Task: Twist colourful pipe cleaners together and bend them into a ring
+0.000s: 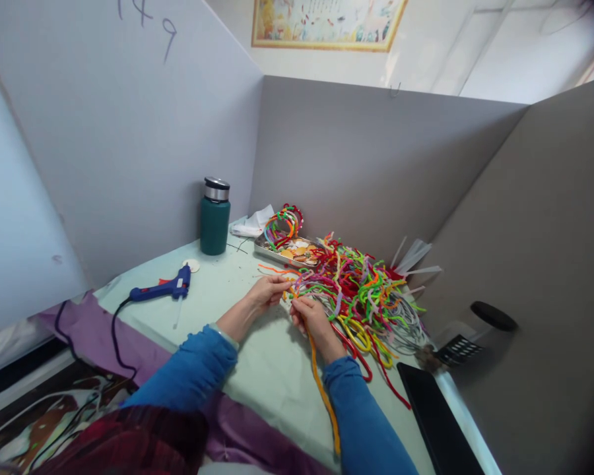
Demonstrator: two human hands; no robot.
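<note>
My left hand (pixel 270 290) is closed in a pinch at the near edge of a heap of colourful pipe cleaners (pixel 356 284). Close beside it, my right hand (pixel 313 318) also pinches. An orange pipe cleaner (pixel 321 389) runs from between the hands, past the right palm and down along the right forearm. Its upper end, a small orange part, lies at the fingertips of both hands; its exact shape is too small to tell. Red and yellow strands from the heap lie just right of my right wrist.
A blue glue gun (pixel 163 288) with a cord lies at left, near a green bottle (pixel 214 218). Behind the hands stands a metal tray (pixel 272 254) with small discs and looped pipe cleaners. Clear sticks (pixel 413 257) and a black flat object (pixel 438 415) are at right. Grey partitions (pixel 376 158) enclose the table.
</note>
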